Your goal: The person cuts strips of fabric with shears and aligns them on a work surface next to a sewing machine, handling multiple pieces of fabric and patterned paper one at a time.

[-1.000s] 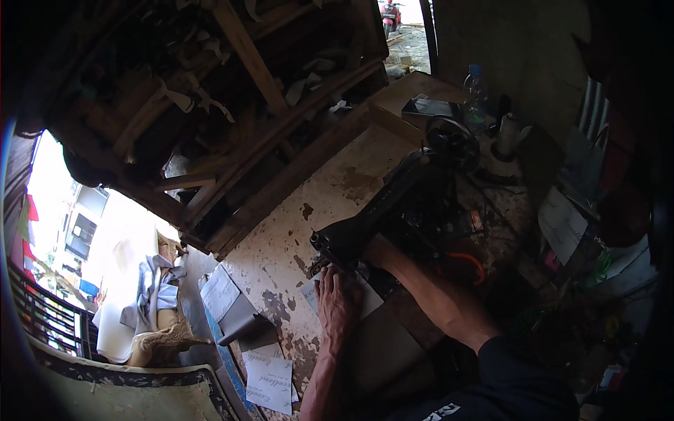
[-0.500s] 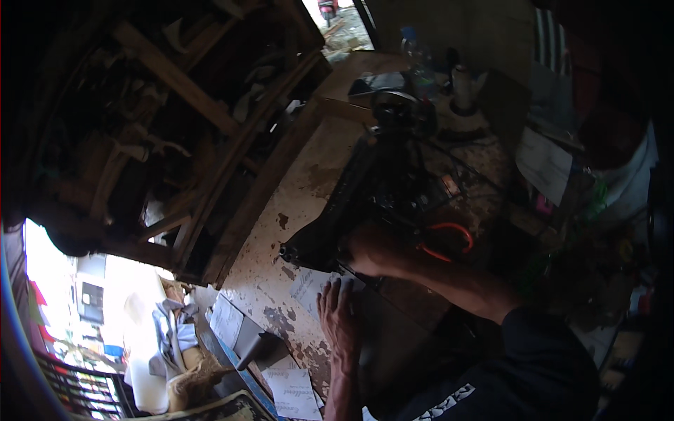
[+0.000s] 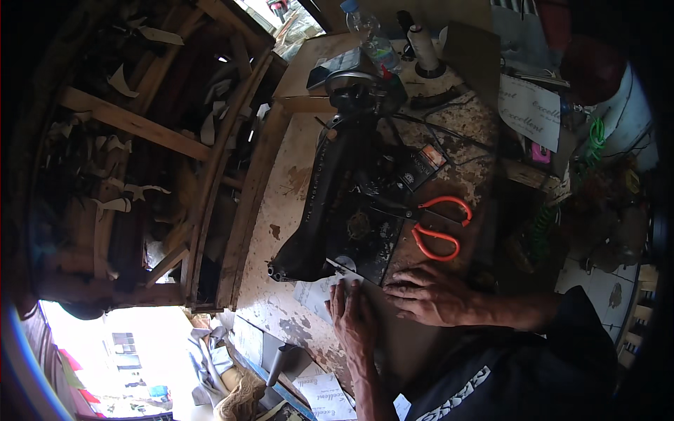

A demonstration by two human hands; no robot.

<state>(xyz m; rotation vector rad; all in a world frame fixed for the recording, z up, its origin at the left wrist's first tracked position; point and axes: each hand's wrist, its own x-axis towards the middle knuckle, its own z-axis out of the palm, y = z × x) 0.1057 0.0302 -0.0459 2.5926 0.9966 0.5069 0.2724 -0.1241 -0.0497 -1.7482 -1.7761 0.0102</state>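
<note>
A black sewing machine [image 3: 326, 189] stands on a worn, peeling tabletop. My left hand [image 3: 353, 319] lies with fingers stretched over a thin grey sheet piece [image 3: 380, 309] beside the machine's needle end; pale printed backing [image 3: 314, 293] shows to its left. My right hand [image 3: 432, 298] rests flat on the right part of the same piece, fingers spread and holding nothing. Under the machine's head, the needle and foot are hidden from view. Scissors [image 3: 441, 228] with orange handles lie just beyond my right hand, their blades pointing toward the machine.
A dark small packet [image 3: 425, 167] lies right of the machine. At the back stand a plastic bottle [image 3: 372, 38] and a white thread cone [image 3: 423, 49]. Wooden shelving [image 3: 140, 126] with scraps rises at left. Printed sheets [image 3: 324, 394] and a rolled grey piece [image 3: 281, 361] lie near left.
My right hand has drawn back from the machine's needle end and now lies flat on the grey piece. My left hand stays on the piece. The view has shifted and brightened.
</note>
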